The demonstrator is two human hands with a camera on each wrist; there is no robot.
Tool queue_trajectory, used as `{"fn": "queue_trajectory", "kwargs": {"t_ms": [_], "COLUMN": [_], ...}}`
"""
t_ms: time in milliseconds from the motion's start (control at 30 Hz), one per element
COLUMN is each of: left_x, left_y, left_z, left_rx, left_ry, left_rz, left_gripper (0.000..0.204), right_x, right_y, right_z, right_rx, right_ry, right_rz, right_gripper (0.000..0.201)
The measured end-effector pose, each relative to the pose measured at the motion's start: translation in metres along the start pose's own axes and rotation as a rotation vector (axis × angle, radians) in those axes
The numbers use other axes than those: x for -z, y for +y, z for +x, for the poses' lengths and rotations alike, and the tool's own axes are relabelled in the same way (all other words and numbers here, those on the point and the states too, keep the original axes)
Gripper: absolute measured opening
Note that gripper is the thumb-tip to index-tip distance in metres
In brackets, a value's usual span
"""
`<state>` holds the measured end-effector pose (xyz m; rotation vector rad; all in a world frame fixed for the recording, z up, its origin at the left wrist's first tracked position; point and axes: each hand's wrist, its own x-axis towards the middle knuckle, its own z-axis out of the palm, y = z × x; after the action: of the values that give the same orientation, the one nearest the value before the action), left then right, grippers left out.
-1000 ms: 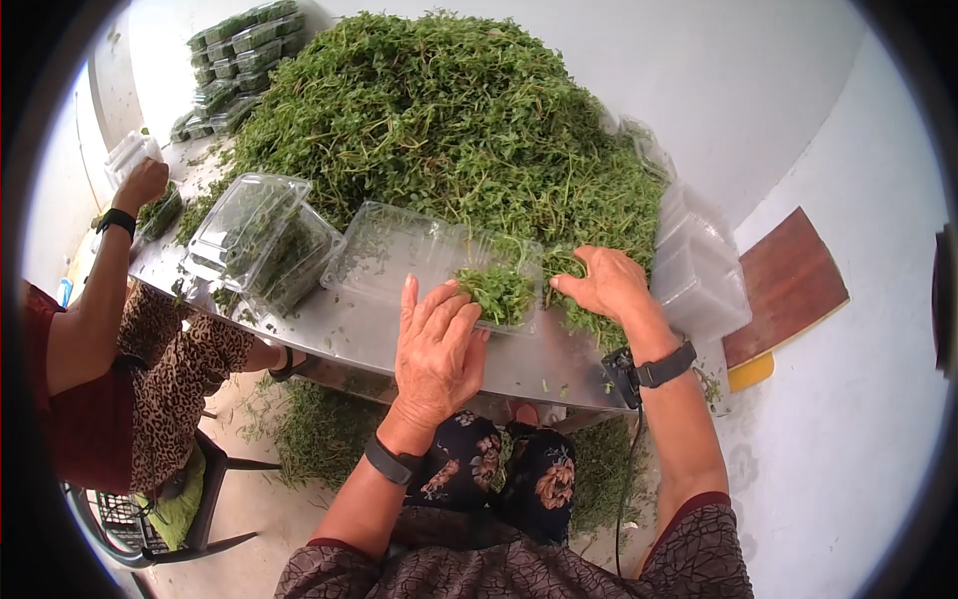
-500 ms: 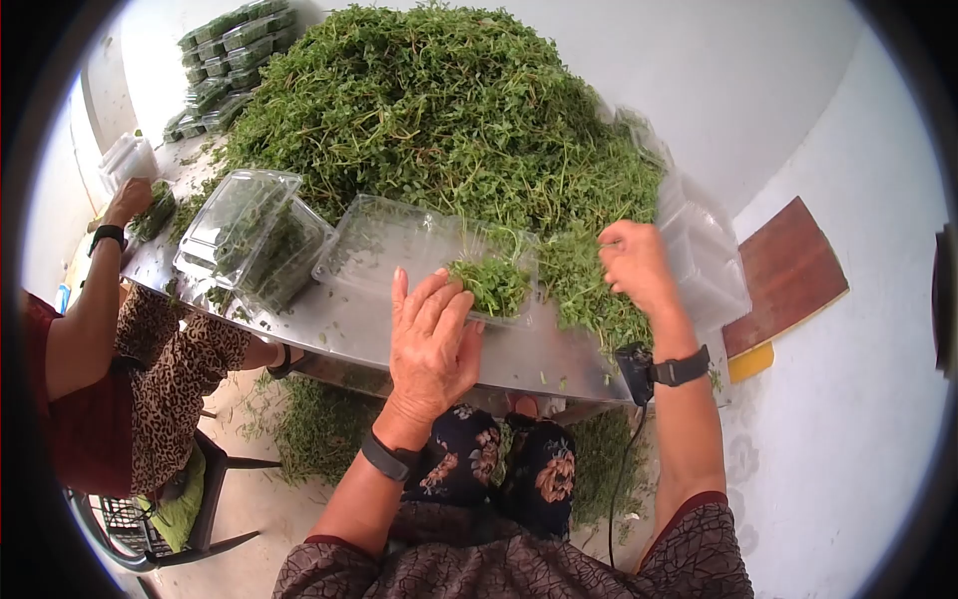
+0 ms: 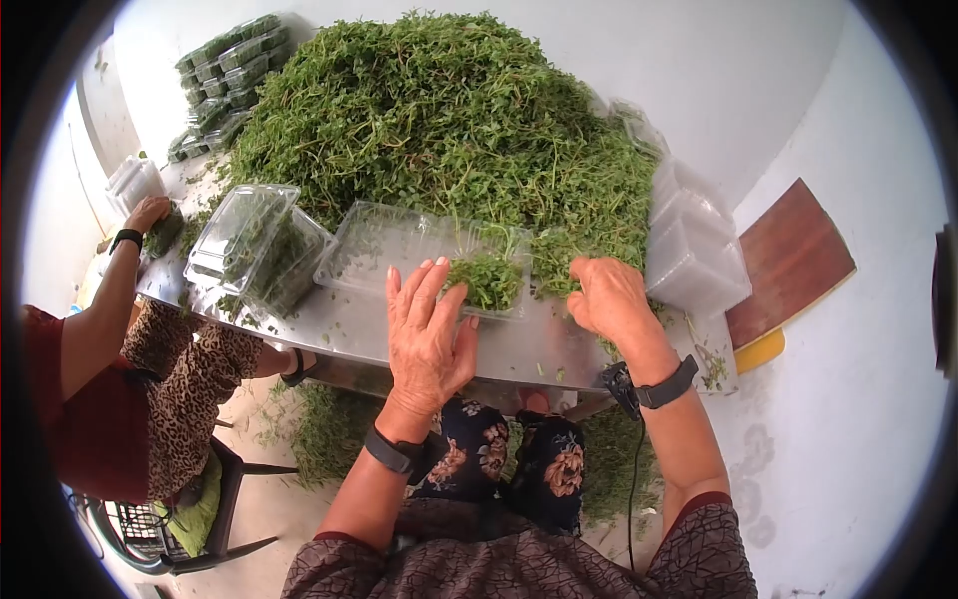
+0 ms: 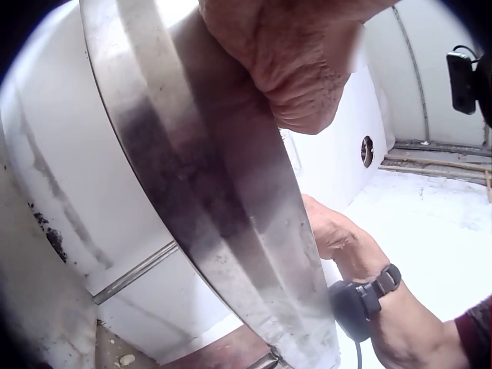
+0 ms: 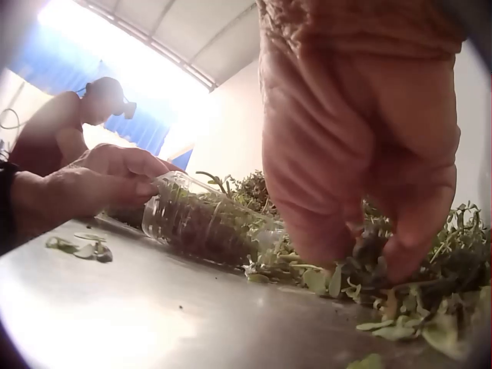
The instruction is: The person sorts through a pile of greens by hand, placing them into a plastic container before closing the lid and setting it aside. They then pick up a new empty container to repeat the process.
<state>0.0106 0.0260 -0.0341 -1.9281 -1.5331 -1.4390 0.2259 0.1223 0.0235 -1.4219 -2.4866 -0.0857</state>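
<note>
An opened clear plastic clamshell box [image 3: 351, 250] lies on the metal table, with leafy green stems [image 3: 489, 283] in its right half. My left hand [image 3: 427, 329] rests at the box's near side, fingers fairly straight and the thumb by the near wall. To the right of the box, my right hand [image 3: 611, 298] is down at the edge of the big heap of greens [image 3: 429, 120]. The right wrist view shows its thumb and fingers [image 5: 307, 223] pinching some leafy stems [image 5: 361, 265] close over the table. Only the underside of my left hand [image 4: 284, 69] shows in the left wrist view.
Filled clamshell boxes [image 3: 261, 250] stand to the left, more are stacked [image 3: 235, 70] at the back left. Nested clear boxes [image 3: 699, 262] stand at the right, near a brown board [image 3: 788, 262]. Another person [image 3: 95, 389] sits at left, one hand on a box.
My right hand moved from the box's right end out to the heap's right side, then back leftward and lower. My left hand stayed at the box. The other person's hand came down from the white stack.
</note>
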Motion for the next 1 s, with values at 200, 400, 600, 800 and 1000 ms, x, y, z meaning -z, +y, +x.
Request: {"fn": "queue_trajectory", "kwargs": {"t_ms": [200,400,600,800,1000], "left_x": [-0.001,-0.001,0.002,0.002,0.001], "left_y": [0.0,0.0,0.002,0.002,0.002], "left_z": [-0.001,-0.001,0.0,0.0,0.0], "left_rx": [0.015,0.017,0.007,0.031,0.034], "left_ry": [-0.02,-0.03,-0.037,-0.028,-0.026], "left_rz": [0.016,0.011,0.009,-0.023,-0.026], "left_gripper": [0.035,0.035,0.036,0.035,0.034], "right_x": [0.003,0.034,0.02,-0.014,-0.008], "right_y": [0.021,-0.003,-0.02,-0.012,0.013], "right_z": [0.008,0.031,0.049,0.063,0.058], "right_rx": [-0.051,-0.279,-0.167,-0.049,-0.104], "right_ry": [0.232,0.094,-0.186,-0.129,0.134], "right_rz": [0.21,0.324,0.12,-0.007,0.099], "right_gripper": [0.015,0.022,0.045,0.014,0.011]}}
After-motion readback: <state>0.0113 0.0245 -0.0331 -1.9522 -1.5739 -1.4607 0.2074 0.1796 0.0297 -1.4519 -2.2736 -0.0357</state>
